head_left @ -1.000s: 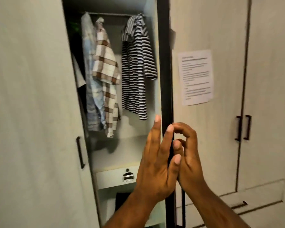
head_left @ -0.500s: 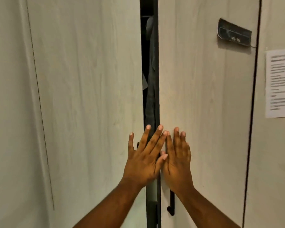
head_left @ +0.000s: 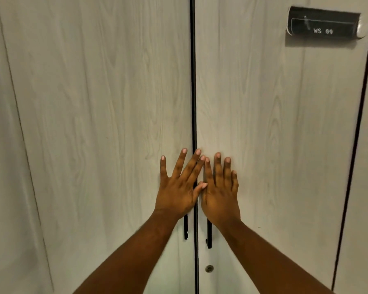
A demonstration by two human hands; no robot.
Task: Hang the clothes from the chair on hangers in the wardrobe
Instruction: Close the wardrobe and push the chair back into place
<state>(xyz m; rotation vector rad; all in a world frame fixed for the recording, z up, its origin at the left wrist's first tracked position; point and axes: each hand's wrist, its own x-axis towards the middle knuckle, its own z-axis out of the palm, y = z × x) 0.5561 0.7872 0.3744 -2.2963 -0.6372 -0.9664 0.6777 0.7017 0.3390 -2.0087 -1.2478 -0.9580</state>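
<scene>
The wardrobe (head_left: 285, 92) fills the view with both doors shut, the left door (head_left: 104, 124) and right door (head_left: 274, 177) meeting at a thin dark seam. The left hand (head_left: 176, 194) lies flat on the left door beside the seam and the right hand (head_left: 220, 198) flat on the right door. The fingers (head_left: 179, 164) are straight and spread and hold nothing, just above the two handles (head_left: 185, 228). No clothes, hangers or chair show, and whatever hangs inside is hidden. From the closed doors, the hanging looks finished and this press the closing step, though the chair cannot be checked.
</scene>
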